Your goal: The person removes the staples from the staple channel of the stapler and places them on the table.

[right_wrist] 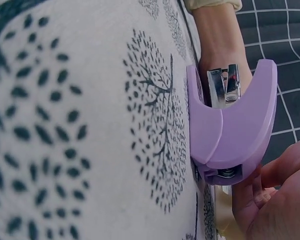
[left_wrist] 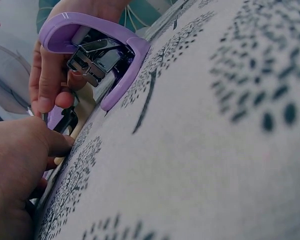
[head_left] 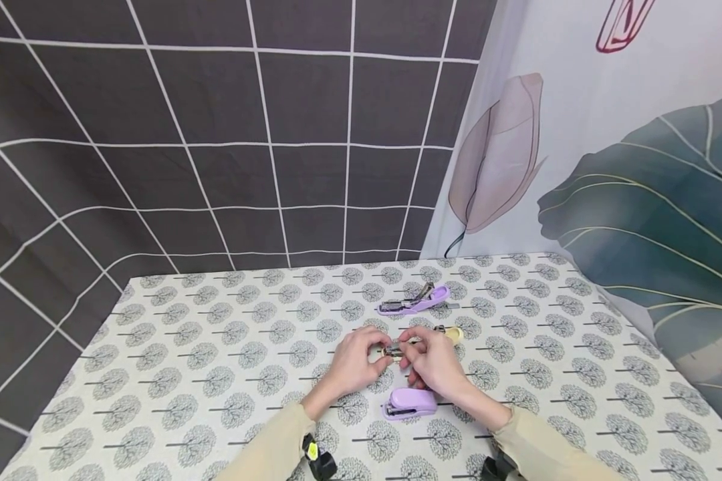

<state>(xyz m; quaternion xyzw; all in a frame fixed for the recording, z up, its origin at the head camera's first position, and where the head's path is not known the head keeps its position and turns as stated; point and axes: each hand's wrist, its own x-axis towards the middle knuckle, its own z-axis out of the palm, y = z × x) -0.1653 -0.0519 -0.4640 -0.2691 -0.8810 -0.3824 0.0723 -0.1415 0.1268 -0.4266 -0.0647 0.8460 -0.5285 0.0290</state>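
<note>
A pale yellow stapler (head_left: 455, 335) lies opened up on the table between the two hands. The left hand (head_left: 356, 361) grips its front end, thumb and fingers curled at the sides. Over the stapler's metal channel, the right hand (head_left: 438, 364) pinches a thin grey metal strip, mostly hidden by the fingertips. Nearest the person rests a purple stapler (head_left: 412, 402) with its top lowered. It stands large in front of the hands in the left wrist view and the right wrist view, as the purple stapler (right_wrist: 230, 135) there.
Behind the hands lies another purple stapler (head_left: 412, 306), its top swung back and metal parts exposed. All stand on a tree-print tablecloth (head_left: 247, 394). A dark gridded cloth (head_left: 216, 133) hangs along the back, with a leaf-patterned curtain (head_left: 577, 147) at the right.
</note>
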